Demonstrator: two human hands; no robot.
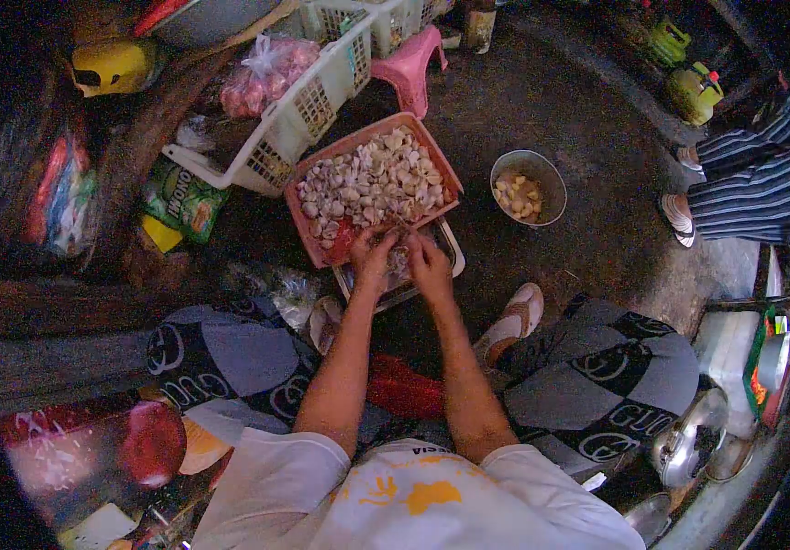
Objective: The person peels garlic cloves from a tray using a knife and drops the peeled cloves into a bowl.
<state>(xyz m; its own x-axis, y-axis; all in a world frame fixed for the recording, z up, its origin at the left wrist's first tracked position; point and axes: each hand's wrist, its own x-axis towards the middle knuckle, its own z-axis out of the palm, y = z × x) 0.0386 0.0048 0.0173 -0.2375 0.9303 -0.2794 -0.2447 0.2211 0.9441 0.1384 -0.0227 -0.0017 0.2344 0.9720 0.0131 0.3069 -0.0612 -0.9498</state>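
Observation:
My left hand (374, 257) and my right hand (429, 266) are close together at the near edge of a pink basket (308, 220). The fingers of both are closed and bent inward around a small thing that looks like a garlic clove. What exactly sits in the right fingers is too small to tell. Unpeeled garlic cloves (376, 179) fill the basket, with a patch of red netting (344, 240) at its near left. Under my hands lies a pale-rimmed tray (456, 257) with skins in it. To the right, a metal bowl (557, 188) holds peeled cloves (519, 197).
A white plastic crate (308, 105) and a pink stool (408, 73) stand beyond the basket. A bag of red shallots (271, 78) is behind the crate. Another person's striped clothing (752, 183) and feet are at the right, near green gas cylinders (693, 92). A kettle (688, 440) sits at lower right.

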